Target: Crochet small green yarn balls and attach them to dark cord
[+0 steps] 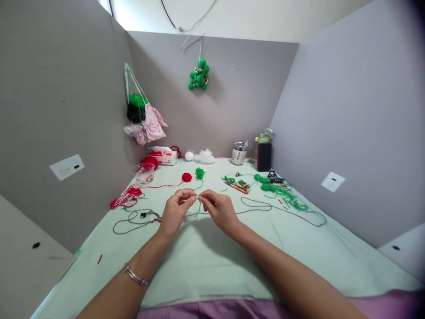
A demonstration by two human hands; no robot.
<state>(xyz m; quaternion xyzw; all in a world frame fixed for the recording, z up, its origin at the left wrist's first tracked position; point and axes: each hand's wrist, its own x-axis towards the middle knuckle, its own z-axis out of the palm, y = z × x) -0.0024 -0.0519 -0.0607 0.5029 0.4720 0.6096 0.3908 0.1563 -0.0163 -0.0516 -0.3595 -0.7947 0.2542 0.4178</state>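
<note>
Over the middle of the table, my left hand (pixel 178 209) and my right hand (pixel 219 208) meet at the fingertips. Both are closed in a pinch on thin green yarn (pixel 198 185), whose tail hangs below the fingers. The strand leads back to a loose green yarn bundle (pixel 199 173) just beyond my hands. Any small piece between the fingertips is too small to make out. A small red yarn ball (pixel 186 177) lies beside the green bundle, its strand running left to a tangle of red yarn (pixel 128 197).
To the right lie orange-handled snips (pixel 237 187), green yarn balls (pixel 265 187), loose green strands (pixel 292 198) and black scissors (pixel 275 177). A grey cable (pixel 255 208) crosses the table. A clear tub (pixel 144 176), tissue box (pixel 164 157), white stuffing (pixel 205 156) and pen tin (pixel 239 155) stand farther back.
</note>
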